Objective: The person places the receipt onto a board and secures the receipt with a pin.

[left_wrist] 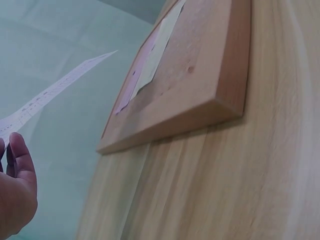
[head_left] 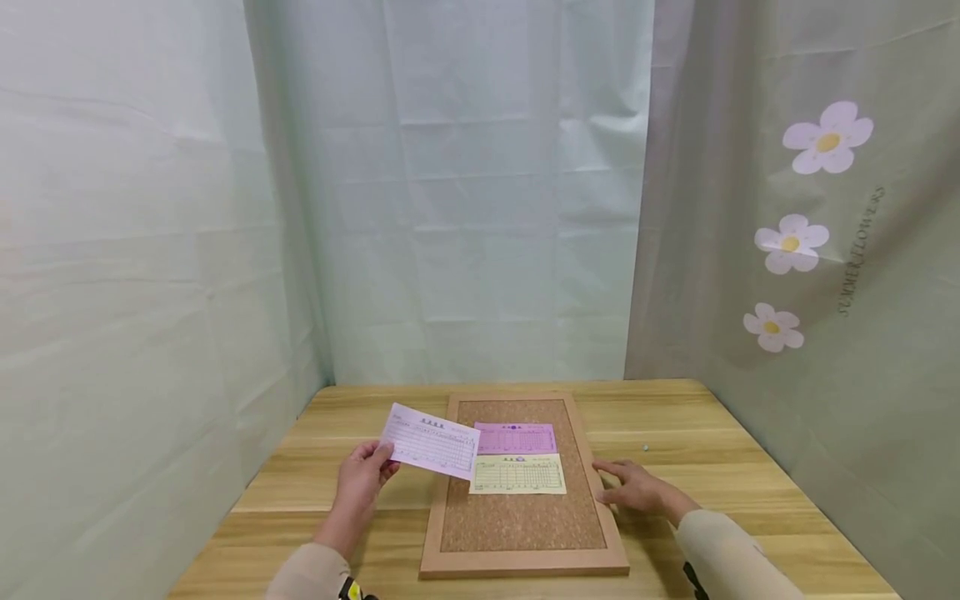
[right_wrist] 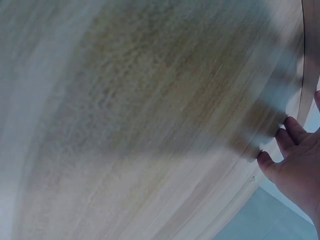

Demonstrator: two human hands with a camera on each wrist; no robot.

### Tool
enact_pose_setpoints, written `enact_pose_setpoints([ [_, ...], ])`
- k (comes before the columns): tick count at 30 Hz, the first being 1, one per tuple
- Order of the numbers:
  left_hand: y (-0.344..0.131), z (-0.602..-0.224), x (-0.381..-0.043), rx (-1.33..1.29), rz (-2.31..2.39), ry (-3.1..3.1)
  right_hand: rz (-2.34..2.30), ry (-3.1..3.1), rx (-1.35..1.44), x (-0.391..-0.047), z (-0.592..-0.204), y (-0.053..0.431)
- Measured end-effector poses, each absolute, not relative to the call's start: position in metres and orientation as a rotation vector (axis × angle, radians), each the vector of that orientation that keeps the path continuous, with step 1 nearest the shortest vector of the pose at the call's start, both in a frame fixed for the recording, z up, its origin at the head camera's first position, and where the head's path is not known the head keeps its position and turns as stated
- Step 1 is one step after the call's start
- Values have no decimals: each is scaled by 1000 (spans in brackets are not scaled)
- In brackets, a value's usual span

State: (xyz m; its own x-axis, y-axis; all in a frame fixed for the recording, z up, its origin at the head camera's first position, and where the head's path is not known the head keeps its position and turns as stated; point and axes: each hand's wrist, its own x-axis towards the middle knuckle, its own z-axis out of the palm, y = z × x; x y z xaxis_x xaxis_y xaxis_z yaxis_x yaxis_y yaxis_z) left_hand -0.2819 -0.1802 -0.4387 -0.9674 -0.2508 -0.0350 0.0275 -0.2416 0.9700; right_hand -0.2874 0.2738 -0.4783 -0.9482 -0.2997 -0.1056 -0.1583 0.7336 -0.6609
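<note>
My left hand [head_left: 364, 477] pinches a pale white printed form slip [head_left: 433, 442] by its left end, thumb on top. The slip is tilted and held above the left side of a wood-framed cork board [head_left: 517, 525]. On the cork lie a pink form slip [head_left: 516, 437] and, just below it, a pale yellow one [head_left: 517, 475]. The white slip's right end overlaps their left edges in the head view. My right hand [head_left: 637, 488] rests at the board's right frame edge, fingers loosely extended. In the right wrist view, its fingertips [right_wrist: 265, 159] are near the wooden tabletop.
The board lies flat on a wood-grain table [head_left: 697, 417]. A tiny pale object [head_left: 646, 447], too small to identify, sits right of the board. Pale curtains [head_left: 480, 208] enclose the back and sides, with printed flowers [head_left: 791, 243] on the right one.
</note>
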Motion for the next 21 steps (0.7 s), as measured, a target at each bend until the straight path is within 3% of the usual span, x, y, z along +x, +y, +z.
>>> enact_pose_setpoints([
  [21, -136, -446, -269, 217, -2420, -1780, -924, 2885, -439, -284, -475, 264],
])
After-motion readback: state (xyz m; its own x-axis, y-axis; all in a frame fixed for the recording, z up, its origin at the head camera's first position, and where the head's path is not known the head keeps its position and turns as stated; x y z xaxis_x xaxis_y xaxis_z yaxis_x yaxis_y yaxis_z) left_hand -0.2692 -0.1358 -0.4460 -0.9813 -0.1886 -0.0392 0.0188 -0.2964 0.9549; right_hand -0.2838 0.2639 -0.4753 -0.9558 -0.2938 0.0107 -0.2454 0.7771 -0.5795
